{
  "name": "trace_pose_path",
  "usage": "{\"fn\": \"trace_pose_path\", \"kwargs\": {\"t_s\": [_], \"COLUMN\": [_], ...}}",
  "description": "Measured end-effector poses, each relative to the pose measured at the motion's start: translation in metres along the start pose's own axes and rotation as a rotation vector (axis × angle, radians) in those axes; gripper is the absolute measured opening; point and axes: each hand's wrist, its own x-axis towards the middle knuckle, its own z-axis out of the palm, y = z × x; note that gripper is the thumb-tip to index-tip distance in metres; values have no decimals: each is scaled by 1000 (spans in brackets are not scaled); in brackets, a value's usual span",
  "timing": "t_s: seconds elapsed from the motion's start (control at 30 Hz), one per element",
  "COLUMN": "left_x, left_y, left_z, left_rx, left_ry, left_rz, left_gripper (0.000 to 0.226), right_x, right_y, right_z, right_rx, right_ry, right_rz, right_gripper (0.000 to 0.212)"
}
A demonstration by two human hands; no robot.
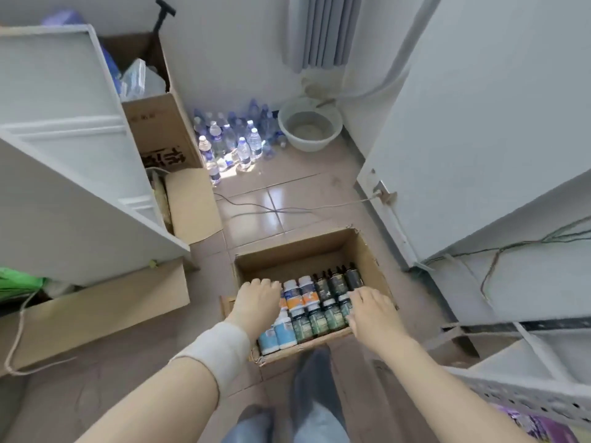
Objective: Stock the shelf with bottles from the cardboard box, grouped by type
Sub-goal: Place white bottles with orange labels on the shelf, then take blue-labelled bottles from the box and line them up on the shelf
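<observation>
An open cardboard box (287, 251) sits on the tiled floor (287, 187) between the person's feet and a cable (256, 206). Inside it, bottles stand in rows: blue-labelled white bottles (281, 334) at the near left, orange-labelled bottles (300, 295) behind them, green-labelled dark bottles (316, 322) in the near row, and dark dropper bottles (337, 281) at the far right. The left hand (259, 298), its wrist wrapped in white, reaches over the left bottles with its fingertips pointing down; its grip is hidden. The right hand (371, 310) lies over the right end of the rows, fingers spread. White shelves (64, 155) stand at the left. Water bottles (233, 139) and a basin (308, 126) stand by the far wall.
</observation>
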Motion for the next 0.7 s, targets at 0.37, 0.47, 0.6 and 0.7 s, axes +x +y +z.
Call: {"fn": "trace_pose_path", "kwargs": {"t_s": [0.37, 0.47, 0.6, 0.7], "left_x": [113, 161, 209, 224], "left_y": [-2, -7, -13, -17], "left_z": [133, 151, 166, 175], "left_rx": [-344, -363, -328, -290], "left_ry": [-211, -135, -136, -245], "left_rz": [-189, -163, -136, -93], "left_gripper": [47, 48, 48, 47], "right_x": [166, 219, 265, 283], "right_y": [16, 20, 18, 18], "right_z": [124, 153, 167, 171], "right_rx": [83, 122, 76, -27], "right_ry": [-298, -189, -214, -311], "right_rz": [-136, -180, -281, -351], "right_gripper": [61, 64, 66, 68]}}
